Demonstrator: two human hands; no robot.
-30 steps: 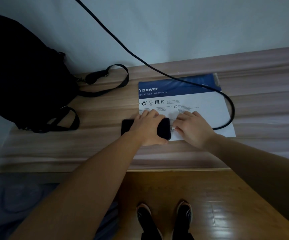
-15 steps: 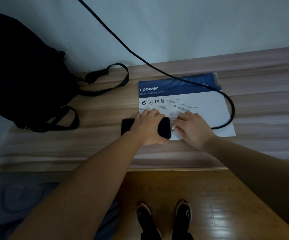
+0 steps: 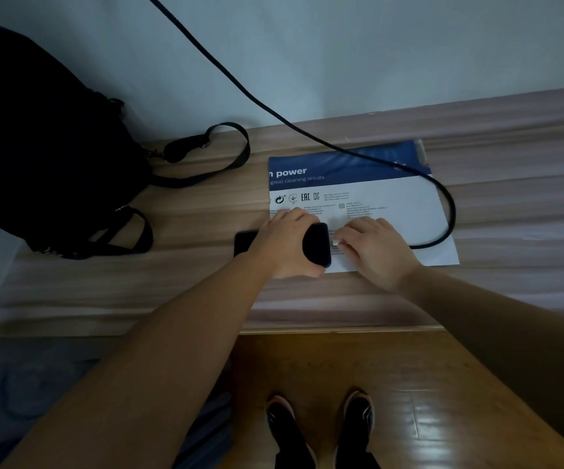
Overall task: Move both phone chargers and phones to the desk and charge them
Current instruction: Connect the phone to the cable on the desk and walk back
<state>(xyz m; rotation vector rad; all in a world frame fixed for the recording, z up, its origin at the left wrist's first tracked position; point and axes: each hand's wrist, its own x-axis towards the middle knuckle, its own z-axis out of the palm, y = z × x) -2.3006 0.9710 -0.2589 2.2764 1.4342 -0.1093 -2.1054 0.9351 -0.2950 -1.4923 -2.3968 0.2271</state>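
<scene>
A black phone [image 3: 316, 244] lies flat on the wooden desk [image 3: 172, 292], partly over a blue and white sheet. My left hand [image 3: 284, 245] lies over its middle and grips it. My right hand [image 3: 373, 247] pinches the small pale plug [image 3: 335, 243] of a black charger cable [image 3: 442, 231] right at the phone's right end. The cable loops right over the sheet and runs up left across the wall. Whether the plug is inside the phone's port cannot be told. No second phone or charger is visible.
A black bag [image 3: 43, 157] with loose straps [image 3: 226, 157] stands on the desk's left part against the wall. The printed sheet [image 3: 392, 204] lies under my hands. Below the desk's front edge are a wooden floor [image 3: 409, 384] and my shoes [image 3: 321, 431].
Almost nothing has moved. Both hands stay at the phone and the plug, with only small finger shifts at the phone's right end.
</scene>
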